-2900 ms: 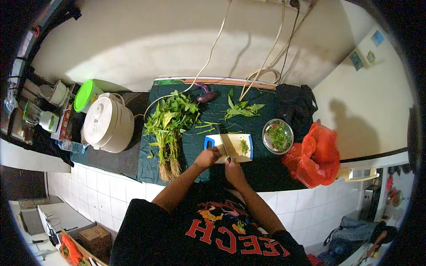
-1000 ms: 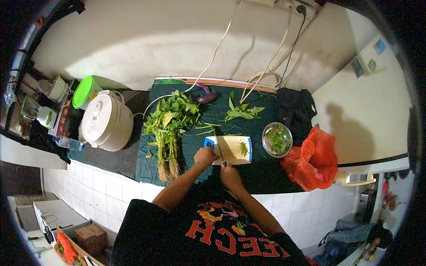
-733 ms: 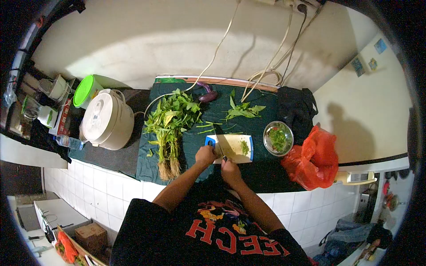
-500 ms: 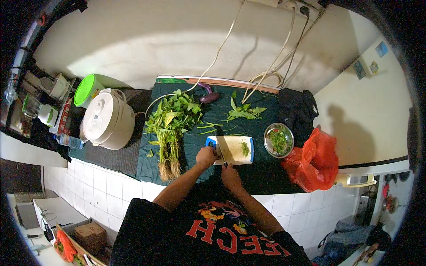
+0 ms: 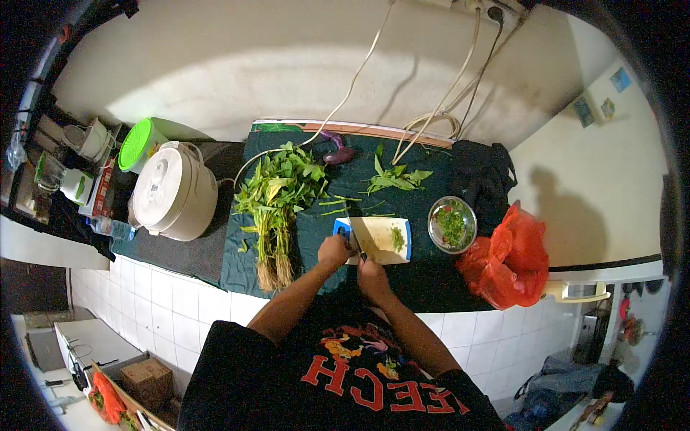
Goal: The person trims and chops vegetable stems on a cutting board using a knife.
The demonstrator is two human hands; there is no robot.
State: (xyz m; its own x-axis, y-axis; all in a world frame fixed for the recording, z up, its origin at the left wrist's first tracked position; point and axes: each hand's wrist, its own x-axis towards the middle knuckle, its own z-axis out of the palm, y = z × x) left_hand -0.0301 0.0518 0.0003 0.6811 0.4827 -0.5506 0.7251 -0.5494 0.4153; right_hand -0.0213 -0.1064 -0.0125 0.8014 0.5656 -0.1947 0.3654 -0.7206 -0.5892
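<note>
A white cutting board (image 5: 379, 233) with blue ends lies near the front of the table, with chopped greens (image 5: 397, 239) on its right part. My right hand (image 5: 374, 279) is closed around the handle of a knife (image 5: 354, 231), whose blade points away over the board's left part. Closed over the board's near left corner is my left hand (image 5: 333, 251), its fingertips close to the blade; what they hold is hidden. Several cut green stems (image 5: 334, 207) lie just beyond the board. To the right stands a metal bowl (image 5: 453, 225) with chopped greens and reddish bits inside.
A large bunch of rooted leafy greens (image 5: 277, 201) lies left of the board. Purple eggplants (image 5: 339, 154) and loose leaves (image 5: 397, 178) are farther back. A red plastic bag (image 5: 514, 258) sits right, a rice cooker (image 5: 172, 190) left. A white cord (image 5: 352, 86) crosses the back.
The knife has shifted slightly away from me and to the left, and its blade tip now reaches past the board's far edge. My right hand moved a little with it.
</note>
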